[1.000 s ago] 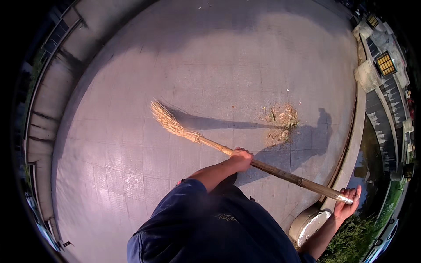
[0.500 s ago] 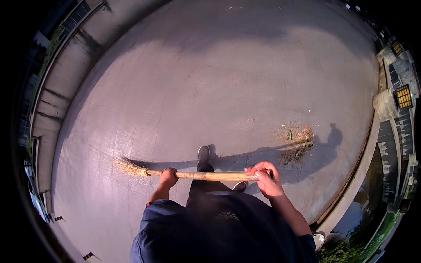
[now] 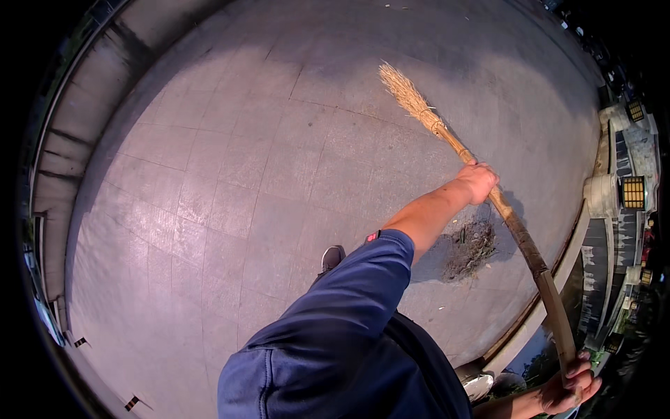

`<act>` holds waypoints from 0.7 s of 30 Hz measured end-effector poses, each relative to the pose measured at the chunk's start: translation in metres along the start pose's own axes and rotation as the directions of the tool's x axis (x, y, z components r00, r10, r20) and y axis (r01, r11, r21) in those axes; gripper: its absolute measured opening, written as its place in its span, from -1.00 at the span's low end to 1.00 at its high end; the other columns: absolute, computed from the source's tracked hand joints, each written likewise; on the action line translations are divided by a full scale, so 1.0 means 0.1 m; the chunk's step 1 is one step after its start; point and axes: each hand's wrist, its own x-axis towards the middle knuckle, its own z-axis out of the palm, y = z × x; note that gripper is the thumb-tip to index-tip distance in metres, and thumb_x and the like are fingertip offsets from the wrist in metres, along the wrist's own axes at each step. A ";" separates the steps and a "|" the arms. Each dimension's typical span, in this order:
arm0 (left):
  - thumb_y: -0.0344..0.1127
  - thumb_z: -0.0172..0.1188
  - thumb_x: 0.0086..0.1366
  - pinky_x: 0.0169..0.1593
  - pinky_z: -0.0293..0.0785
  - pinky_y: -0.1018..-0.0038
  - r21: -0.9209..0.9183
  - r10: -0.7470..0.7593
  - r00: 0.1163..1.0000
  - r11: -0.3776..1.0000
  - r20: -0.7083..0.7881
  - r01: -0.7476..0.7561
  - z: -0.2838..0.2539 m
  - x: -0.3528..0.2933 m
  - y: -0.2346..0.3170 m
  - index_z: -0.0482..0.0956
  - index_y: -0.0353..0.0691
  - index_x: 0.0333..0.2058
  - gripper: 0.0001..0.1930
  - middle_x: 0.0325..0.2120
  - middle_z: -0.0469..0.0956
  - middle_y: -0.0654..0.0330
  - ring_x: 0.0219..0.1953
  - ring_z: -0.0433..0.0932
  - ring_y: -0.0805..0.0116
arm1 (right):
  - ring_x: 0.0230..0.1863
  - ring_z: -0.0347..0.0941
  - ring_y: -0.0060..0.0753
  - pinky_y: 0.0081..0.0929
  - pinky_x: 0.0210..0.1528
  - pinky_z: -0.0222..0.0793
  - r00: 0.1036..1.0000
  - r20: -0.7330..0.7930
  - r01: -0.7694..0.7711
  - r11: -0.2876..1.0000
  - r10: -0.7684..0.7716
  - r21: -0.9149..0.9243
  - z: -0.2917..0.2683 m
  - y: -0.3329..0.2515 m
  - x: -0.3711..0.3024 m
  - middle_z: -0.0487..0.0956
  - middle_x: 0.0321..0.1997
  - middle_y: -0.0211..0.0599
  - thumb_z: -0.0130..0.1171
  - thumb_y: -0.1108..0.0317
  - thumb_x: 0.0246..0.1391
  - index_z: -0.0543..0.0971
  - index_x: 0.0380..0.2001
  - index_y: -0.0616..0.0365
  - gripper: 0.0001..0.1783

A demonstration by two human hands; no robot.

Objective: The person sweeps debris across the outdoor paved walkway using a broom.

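Note:
A straw broom with a long wooden handle runs slantwise from the upper middle to the lower right. Its straw head points away from me, beyond the debris pile. My left hand, reached across to the right, is wrapped round the handle just below the bristles. At the lower right, my right hand grips the handle's other end. Beneath the left forearm and handle lies a pile of dry debris on the paving, partly in shadow.
Paved ground spreads around me. A low wall curves along the left. On the right a raised stone curb borders a drop, with lamp-topped stone posts farther along. One shoe shows below me.
The broom has swung from lying crosswise before me to the right, its bristles now far ahead. My left hand has crossed to the right; my right hand has moved down and outward.

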 end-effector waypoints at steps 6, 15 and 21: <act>-0.27 0.20 -0.19 -0.06 0.21 0.38 0.034 -0.040 0.999 0.999 0.011 0.040 -0.12 -0.17 0.12 0.52 -0.14 -0.49 -0.79 -0.46 0.48 0.16 -0.20 0.40 0.26 | -0.39 0.08 -0.44 -0.26 0.14 -0.09 0.903 -0.387 -0.113 0.972 0.188 0.207 -1.11 0.43 0.39 0.17 -0.52 -0.36 -0.18 0.33 0.06 0.11 0.02 0.40 -0.51; -0.23 0.08 -0.09 -0.04 0.23 0.22 0.319 -0.728 0.680 0.668 0.091 0.673 -0.60 -2.67 -1.39 0.47 -0.20 -0.39 -0.75 -0.40 0.51 0.08 -0.20 0.44 0.17 | -0.43 0.22 -0.47 -0.31 -0.09 0.21 0.711 0.216 -0.614 0.441 0.669 0.655 1.24 2.78 0.46 0.24 -0.58 -0.43 -0.03 0.34 0.03 0.33 -0.22 0.17 -0.76; -0.26 0.11 -0.12 -0.11 0.26 0.26 0.350 -0.924 0.376 0.332 -0.065 0.876 -1.26 -4.06 -2.13 0.49 -0.06 -0.45 -0.82 -0.43 0.49 0.20 -0.20 0.43 0.21 | -0.33 0.31 -0.35 -0.10 0.04 0.14 0.625 0.587 -0.777 0.341 0.515 0.529 3.21 2.70 0.71 0.34 -0.48 -0.34 -0.02 0.37 0.03 0.31 -0.22 0.16 -0.77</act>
